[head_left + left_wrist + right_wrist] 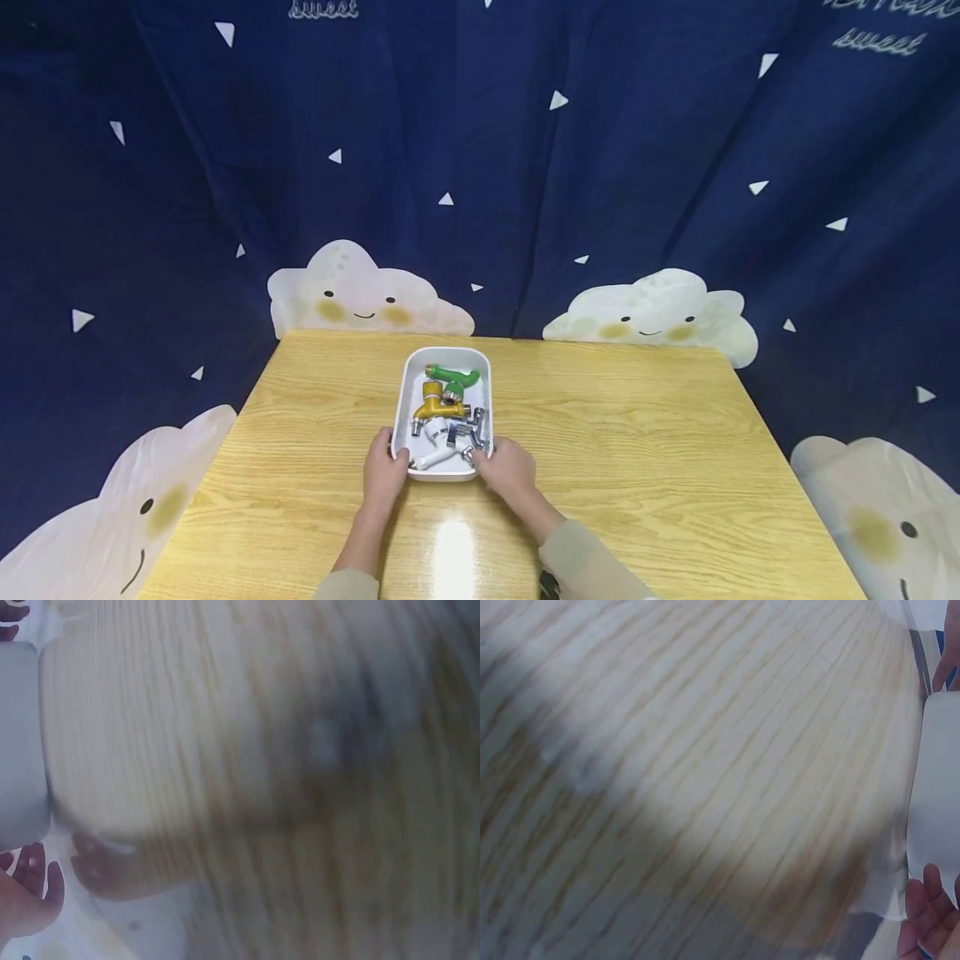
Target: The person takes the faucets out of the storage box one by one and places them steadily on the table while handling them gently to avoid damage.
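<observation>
My left hand grips the near left corner of a white rectangular tray, thumb over the rim. At the near right corner my right hand grips it likewise. Inside lie a green tap at the far end, a yellow tap in the middle, chrome taps at the right and a white tap nearest me; some overlap. In the left wrist view the tray's plain outer surface shows at the left edge; in the right wrist view it is at the right edge.
The tray is over a wood-grain table, whose far edge meets a dark blue curtain with white triangles and clouds. Table surface extends on both sides of the tray. A bright reflection lies on the wood in front of it.
</observation>
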The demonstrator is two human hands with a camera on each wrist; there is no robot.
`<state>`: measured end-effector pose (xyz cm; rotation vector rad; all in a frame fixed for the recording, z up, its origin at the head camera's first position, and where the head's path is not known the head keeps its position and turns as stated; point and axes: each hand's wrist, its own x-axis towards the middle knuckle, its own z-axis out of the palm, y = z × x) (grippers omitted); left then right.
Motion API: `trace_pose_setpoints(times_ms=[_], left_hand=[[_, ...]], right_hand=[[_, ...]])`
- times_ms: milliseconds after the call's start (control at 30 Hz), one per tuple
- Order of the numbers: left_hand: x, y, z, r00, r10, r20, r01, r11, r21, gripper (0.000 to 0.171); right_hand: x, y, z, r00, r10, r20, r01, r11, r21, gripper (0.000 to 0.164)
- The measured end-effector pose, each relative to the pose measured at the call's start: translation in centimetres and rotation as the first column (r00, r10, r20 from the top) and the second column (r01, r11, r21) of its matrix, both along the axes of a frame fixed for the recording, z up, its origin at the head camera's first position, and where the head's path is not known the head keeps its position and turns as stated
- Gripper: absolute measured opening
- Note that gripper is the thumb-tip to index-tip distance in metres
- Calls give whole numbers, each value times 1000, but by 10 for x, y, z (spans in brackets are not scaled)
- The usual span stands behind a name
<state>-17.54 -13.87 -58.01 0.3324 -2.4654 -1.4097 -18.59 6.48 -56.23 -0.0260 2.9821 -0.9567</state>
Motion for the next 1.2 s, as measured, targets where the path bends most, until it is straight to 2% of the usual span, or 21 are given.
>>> trace_pose_setpoints(times_ms=[200,400,1200], left_hand=[[-3,7,-2,1000,-1,-17,1,1000,-10,29],[-3,14,-2,999,2,-35,-3,1000,-20,28],[-1,31,-4,999,14,-44,-15,999,-30,26]], right_hand=[[0,7,1,999,-17,-27,16,1000,-10,28],[0,13,0,999,-29,-14,29,999,-16,28],[-1,25,-4,997,-59,-57,59,998,-2,25]])
